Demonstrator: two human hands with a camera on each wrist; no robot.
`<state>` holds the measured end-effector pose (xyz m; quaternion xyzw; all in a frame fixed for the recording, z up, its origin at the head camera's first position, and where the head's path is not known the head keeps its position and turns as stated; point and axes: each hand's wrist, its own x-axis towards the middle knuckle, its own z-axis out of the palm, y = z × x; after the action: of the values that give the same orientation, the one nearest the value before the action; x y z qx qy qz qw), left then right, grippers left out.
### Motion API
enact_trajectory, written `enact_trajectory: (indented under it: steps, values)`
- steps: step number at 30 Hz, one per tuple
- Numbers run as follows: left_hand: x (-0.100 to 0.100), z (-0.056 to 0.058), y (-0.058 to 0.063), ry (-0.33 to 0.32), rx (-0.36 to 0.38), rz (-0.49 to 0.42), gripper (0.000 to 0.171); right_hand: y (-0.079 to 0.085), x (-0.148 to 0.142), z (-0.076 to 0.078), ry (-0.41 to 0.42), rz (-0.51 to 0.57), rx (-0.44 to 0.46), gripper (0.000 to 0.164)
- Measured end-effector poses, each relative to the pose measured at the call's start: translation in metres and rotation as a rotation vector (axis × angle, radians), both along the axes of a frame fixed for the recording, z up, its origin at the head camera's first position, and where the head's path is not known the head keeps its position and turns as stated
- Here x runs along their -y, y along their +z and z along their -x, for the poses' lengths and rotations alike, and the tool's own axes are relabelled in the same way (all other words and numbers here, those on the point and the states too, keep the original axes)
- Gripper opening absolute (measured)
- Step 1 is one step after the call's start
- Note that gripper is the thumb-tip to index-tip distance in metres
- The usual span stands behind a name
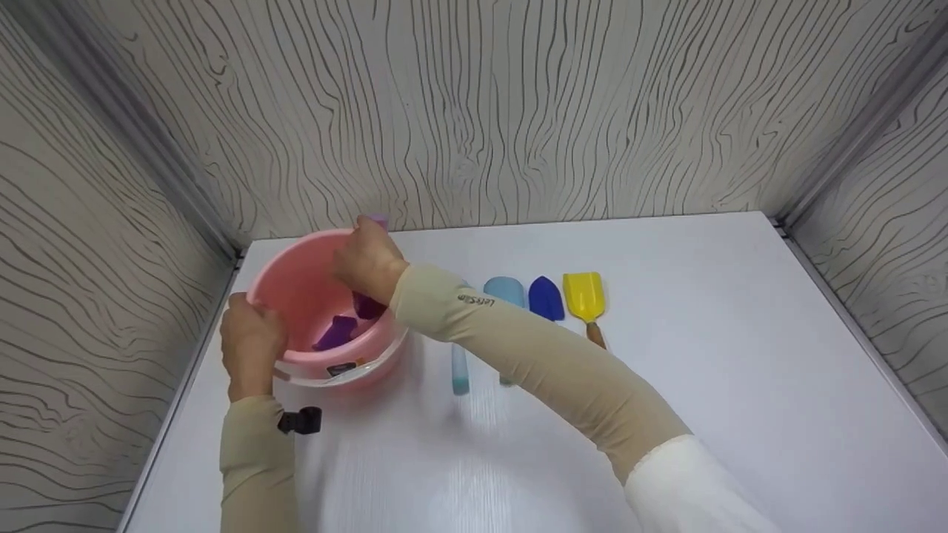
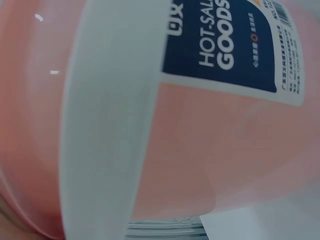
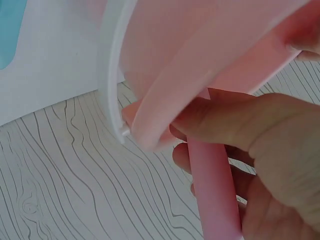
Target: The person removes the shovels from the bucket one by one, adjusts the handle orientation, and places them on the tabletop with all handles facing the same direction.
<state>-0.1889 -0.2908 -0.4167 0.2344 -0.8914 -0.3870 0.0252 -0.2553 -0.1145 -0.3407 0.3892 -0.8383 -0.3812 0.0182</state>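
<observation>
A pink bucket (image 1: 300, 285) stands tilted at the table's back left, its mouth facing up and toward me. My left hand (image 1: 252, 340) grips its left rim. Over the right side of the rim, my right hand (image 1: 370, 259) holds a pink handle (image 3: 215, 190) between thumb and fingers. Just below that hand, inside the bucket, a dark purple blade (image 1: 366, 306) shows, partly hidden by the hand. Another purple piece (image 1: 337, 333) lies low in the bucket. The white bail (image 2: 107, 120) hangs across the bucket's front, beside a dark printed label (image 2: 225, 50).
Right of the bucket lie a slim light blue handle (image 1: 460, 370), a wider light blue tool (image 1: 506, 289), a dark blue pointed blade (image 1: 546, 298) and a yellow shovel (image 1: 584, 295). My right sleeve (image 1: 541, 355) covers parts of them. A wood-grain wall (image 1: 474, 111) rises behind.
</observation>
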Motion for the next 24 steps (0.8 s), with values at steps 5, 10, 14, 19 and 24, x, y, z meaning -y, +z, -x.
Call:
enact_trajectory:
  steps: [5, 10, 14, 19, 24]
  values:
    - [-0.001, 0.004, 0.001, -0.016, 0.014, 0.001, 0.057, 0.007, -0.013, 0.002, 0.007, 0.007, -0.052, 0.012]
    - [-0.003, 0.006, 0.002, -0.026, 0.021, -0.008, 0.058, 0.012, -0.021, 0.001, 0.007, 0.06, -0.088, 0.015]
    - [-0.001, 0.005, 0.003, -0.026, 0.012, -0.01, 0.057, 0.016, -0.024, 0.0, -0.006, 0.177, -0.077, 0.018]
    - [0.004, 0.0, 0.002, -0.025, 0.022, 0.001, 0.056, 0.013, -0.028, -0.002, 0.016, 0.286, -0.068, 0.022]
    - [0.005, 0.002, 0.001, -0.03, 0.038, -0.004, 0.057, 0.006, -0.037, -0.004, 0.045, 0.32, -0.11, 0.024]
